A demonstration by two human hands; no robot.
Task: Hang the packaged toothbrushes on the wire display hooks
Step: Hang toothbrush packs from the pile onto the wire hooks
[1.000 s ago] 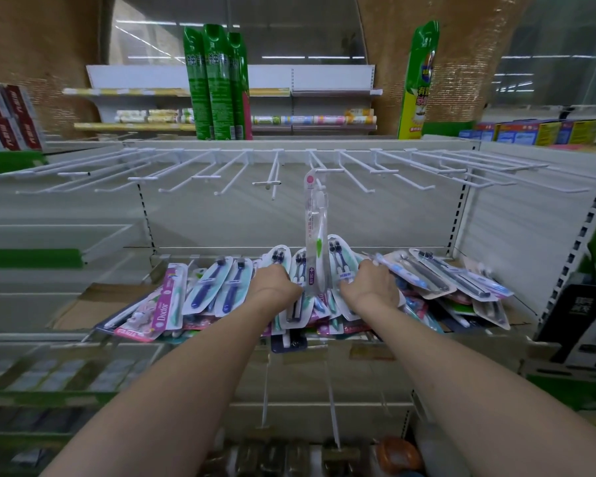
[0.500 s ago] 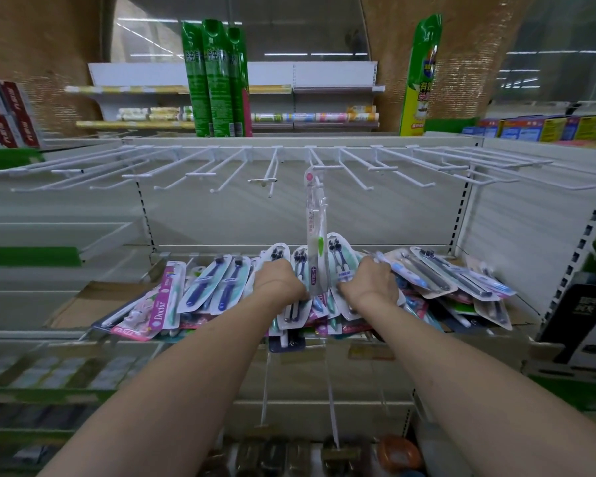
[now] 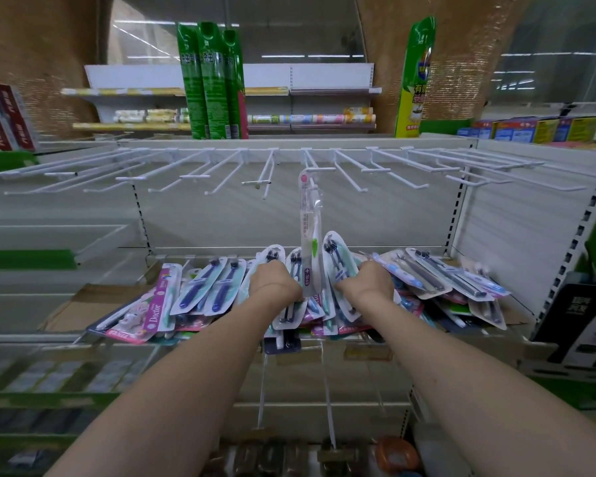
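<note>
A heap of packaged toothbrushes lies on the shelf below a row of white wire hooks. One clear pack with a green-and-white brush hangs from a centre hook. My left hand reaches into the heap just left of that hanging pack, fingers curled down among the packs. My right hand does the same just right of it. The fingertips of both hands are hidden by the packs, so which pack each one holds is not visible.
A cardboard sheet lies under the heap. Tall green boxes stand on top of the unit, a green pack to the right. Perforated shelf uprights close the right side. A black box stands at right.
Both hands stay in the heap at nearly the same spots; the view has shifted slightly. The hanging pack has not moved.
</note>
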